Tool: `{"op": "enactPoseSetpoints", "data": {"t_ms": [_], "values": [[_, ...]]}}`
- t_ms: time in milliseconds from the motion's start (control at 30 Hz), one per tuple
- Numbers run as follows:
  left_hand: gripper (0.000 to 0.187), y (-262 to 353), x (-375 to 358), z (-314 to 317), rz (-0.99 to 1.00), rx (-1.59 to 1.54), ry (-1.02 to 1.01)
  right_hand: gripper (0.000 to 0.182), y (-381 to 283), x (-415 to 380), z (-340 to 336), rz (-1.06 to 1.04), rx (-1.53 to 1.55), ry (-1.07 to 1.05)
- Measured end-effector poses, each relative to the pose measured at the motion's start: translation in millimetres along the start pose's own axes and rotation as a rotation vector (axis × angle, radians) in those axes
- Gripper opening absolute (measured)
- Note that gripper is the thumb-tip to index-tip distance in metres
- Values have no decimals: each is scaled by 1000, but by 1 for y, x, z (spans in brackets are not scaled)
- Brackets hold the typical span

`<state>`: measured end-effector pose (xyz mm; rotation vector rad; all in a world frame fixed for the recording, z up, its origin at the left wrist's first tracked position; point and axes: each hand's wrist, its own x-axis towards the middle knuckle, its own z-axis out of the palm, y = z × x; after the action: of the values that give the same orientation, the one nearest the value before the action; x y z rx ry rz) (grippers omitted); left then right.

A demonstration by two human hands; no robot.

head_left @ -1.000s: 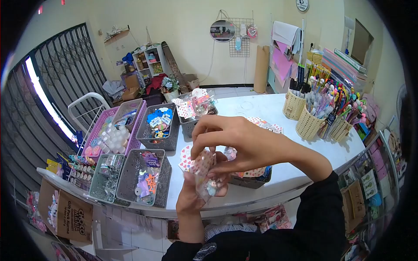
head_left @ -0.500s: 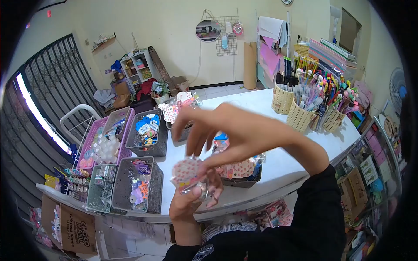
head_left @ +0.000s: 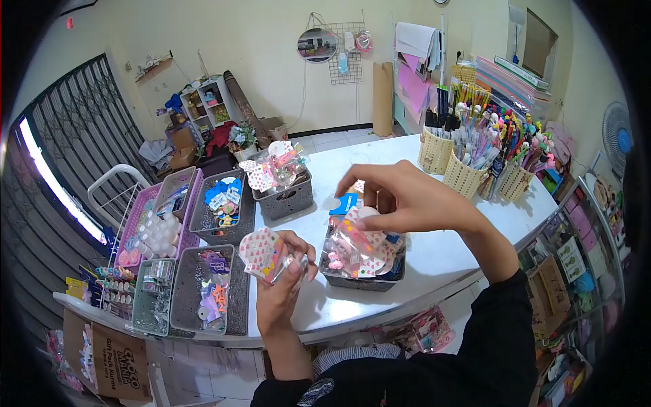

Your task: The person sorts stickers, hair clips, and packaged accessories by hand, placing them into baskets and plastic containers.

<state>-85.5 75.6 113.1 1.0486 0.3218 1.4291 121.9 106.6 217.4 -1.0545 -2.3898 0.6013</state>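
Observation:
My left hand (head_left: 281,285) is closed around a small clear packet with a heart-patterned card (head_left: 261,254), held above the table's front edge. Above the right grey basket (head_left: 363,281), my right hand (head_left: 400,200) has its thumb and fingertips bent toward each other at a similar packet (head_left: 363,237) with a pink and yellow piece. That basket is heaped with heart-patterned cards and a blue card (head_left: 344,204). Farther back, another grey basket (head_left: 286,203) holds more patterned packets (head_left: 271,166).
Left on the white table (head_left: 339,308) stand a grey basket with purple and orange items (head_left: 212,292), a basket with blue items (head_left: 222,203), a green basket (head_left: 152,298) and a pink basket (head_left: 159,234). Pen holders (head_left: 468,175) stand at the back right.
My right hand has moved right, away from my left hand, to the right basket's packets. My left hand has shifted slightly left and up with its packet. The view has shifted slightly.

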Motion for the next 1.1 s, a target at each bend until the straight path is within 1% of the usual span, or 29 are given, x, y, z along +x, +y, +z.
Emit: {"op": "enactPoseSetpoints", "data": {"t_ms": [33, 67, 133, 167, 200, 233, 267, 300, 367, 400, 433, 467, 500, 567, 600, 633, 667, 700, 767, 800, 933, 1000, 1033, 1100], "values": [[41, -2, 0, 1, 64, 38, 50, 34, -6, 3, 0, -35, 86, 30], [41, -3, 0, 3, 63, 37, 49, 28, -12, 5, 0, -70, 172, 61], [58, -5, -1, 5, 166, 103, 105, 25, -30, 12, 4, -76, 204, 79], [58, -6, -2, 6, 163, 104, 105, 22, -37, 16, 9, -84, 236, 97], [68, -7, -3, 8, 200, 181, 113, 22, -41, 21, 15, -84, 238, 97], [78, -7, -3, 10, 237, 257, 121, 21, -44, 25, 22, -125, 304, 86], [91, -8, -4, 9, 248, 263, 44, 20, -47, 29, 27, -166, 371, 74], [95, -6, -7, 9, 222, 425, 1, 20, -50, 31, 30, -167, 373, 73], [92, -8, -2, 24, 278, 444, 115, 21, -56, 34, 34, -240, 331, 18], [92, -5, -2, 29, 277, 445, 120, 26, -56, 35, 35, -195, 398, -38], [82, -1, -2, 34, 226, 310, 152, 26, -54, 33, 34, -196, 399, -41], [71, 1, -2, 35, 176, 175, 184, 27, -48, 29, 32, -265, 471, 2], [71, 3, -4, 29, 179, 176, 188, 28, -42, 23, 28, -333, 544, 44], [51, 6, -9, 8, -14, -6, 71, 32, -20, 6, 9, -588, 140, -43], [41, 8, -5, 4, -61, -124, 13, 34, -12, -3, 3, -587, 25, -135], [41, 10, -4, -1, -52, -128, 19, 37, -5, -11, 0, -584, -90, -228], [41, 10, -4, -5, -108, -210, -62, 41, -1, -17, 1, -522, -167, -259], [41, 10, -3, -9, -167, -290, -145, 41, 2, -17, 4, -523, -166, -263], [41, 7, -2, -13, -180, -284, -177, 40, 8, -18, 9, -448, -272, -268], [41, 6, -2, -13, -189, -324, -198, 37, 9, -17, 9, -449, -266, -276], [39, 7, 0, -15, -230, -404, -255, 37, 14, -16, 7, -493, -225, -288], [39, 7, 0, -16, -225, -408, -246, 38, 15, -16, 10, -422, -133, -206], [40, 7, 1, -16, -219, -411, -239, 38, 14, -15, 10, -422, -134, -208], [42, 8, 0, -16, -222, -421, -235, 35, 11, -13, 11, -357, -87, -236]]}}
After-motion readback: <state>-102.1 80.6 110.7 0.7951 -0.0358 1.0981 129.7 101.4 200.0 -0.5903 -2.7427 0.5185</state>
